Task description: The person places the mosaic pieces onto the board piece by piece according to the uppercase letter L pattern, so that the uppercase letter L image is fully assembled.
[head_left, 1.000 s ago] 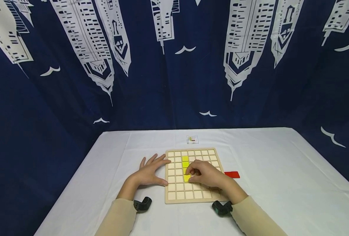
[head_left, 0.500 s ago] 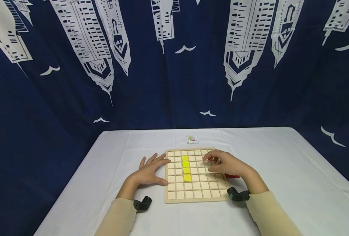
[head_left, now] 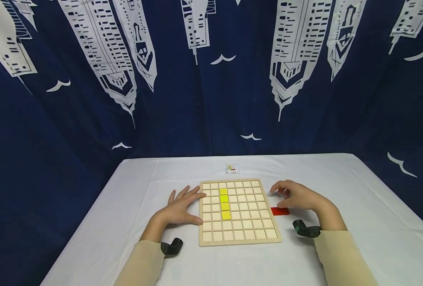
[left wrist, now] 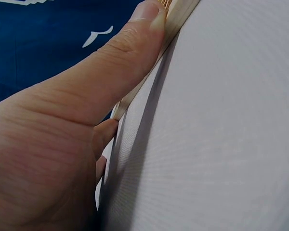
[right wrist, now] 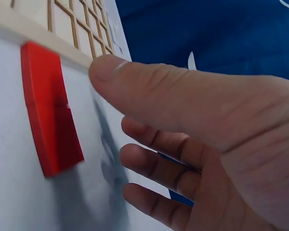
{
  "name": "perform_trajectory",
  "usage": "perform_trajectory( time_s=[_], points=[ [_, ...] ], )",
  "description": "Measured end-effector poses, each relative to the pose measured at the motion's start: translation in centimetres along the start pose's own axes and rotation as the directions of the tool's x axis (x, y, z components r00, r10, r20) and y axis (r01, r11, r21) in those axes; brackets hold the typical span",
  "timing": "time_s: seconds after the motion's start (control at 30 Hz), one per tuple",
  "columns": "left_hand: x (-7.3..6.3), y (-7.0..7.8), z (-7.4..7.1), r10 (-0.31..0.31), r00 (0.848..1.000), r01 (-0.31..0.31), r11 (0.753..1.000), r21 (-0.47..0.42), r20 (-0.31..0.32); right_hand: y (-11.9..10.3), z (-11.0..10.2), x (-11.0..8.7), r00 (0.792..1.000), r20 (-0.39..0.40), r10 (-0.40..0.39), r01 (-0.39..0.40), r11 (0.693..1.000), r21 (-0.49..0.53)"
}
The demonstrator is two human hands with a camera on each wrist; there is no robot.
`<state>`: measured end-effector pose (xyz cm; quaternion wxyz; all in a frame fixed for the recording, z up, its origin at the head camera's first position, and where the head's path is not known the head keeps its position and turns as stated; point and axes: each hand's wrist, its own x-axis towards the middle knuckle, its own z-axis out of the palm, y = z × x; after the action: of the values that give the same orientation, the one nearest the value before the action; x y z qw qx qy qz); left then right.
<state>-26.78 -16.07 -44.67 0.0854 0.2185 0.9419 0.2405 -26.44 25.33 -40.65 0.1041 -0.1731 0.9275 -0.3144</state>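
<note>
A wooden grid board point(head_left: 238, 243) lies flat on the white table. Several yellow square tiles point(head_left: 225, 206) fill neighbouring cells in one of its columns. My left hand point(head_left: 178, 210) rests at the board's left edge, fingers spread and thumb against the rim; in the left wrist view the thumb point(left wrist: 130, 53) touches the wooden side. To the right of the board, my right hand point(head_left: 300, 196) hovers with loosely bent fingers and holds nothing. Below its thumb lie two red tiles point(right wrist: 45, 82), end to end beside the board's right rim.
Behind the board lies a small printed grid card point(head_left: 232, 168) with yellow and red marks. A dark blue curtain point(head_left: 183, 119) with white building prints hangs behind the table point(head_left: 322, 178). Each wrist wears a black camera point(head_left: 172, 247).
My right hand has left the yellow column and moved right, across the board, to above the red tiles. The lowest yellow tiles now show uncovered. My left hand has stayed in place.
</note>
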Motion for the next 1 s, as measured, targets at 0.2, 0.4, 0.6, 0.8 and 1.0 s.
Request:
perform_trajectory(
  time_s=[0.2,0.4,0.6,0.8,1.0],
  points=[
    [-0.1,0.0,0.0,0.000,1.000,0.000,1.000,-0.003,0.000,1.0,-0.4,-0.3,0.999,0.042,-0.013,0.012,1.000,0.013],
    [0.0,0.0,0.0,0.001,1.000,-0.001,1.000,-0.004,0.003,1.5,-0.2,-0.5,0.997,0.081,0.011,-0.012,1.000,0.009],
    [0.0,0.0,-0.1,-0.003,1.000,0.003,1.000,-0.007,0.004,1.7,0.2,-0.6,0.994,0.105,0.016,-0.016,1.000,0.007],
    [0.0,0.0,-0.1,-0.001,1.000,0.001,1.000,-0.002,0.006,1.7,0.4,-0.3,0.994,0.105,-0.013,0.016,1.000,-0.022],
    [0.0,0.0,-0.1,0.003,1.000,-0.003,1.000,-0.002,0.006,1.4,0.6,-0.2,0.996,0.091,-0.025,0.029,0.999,-0.037]
  ],
)
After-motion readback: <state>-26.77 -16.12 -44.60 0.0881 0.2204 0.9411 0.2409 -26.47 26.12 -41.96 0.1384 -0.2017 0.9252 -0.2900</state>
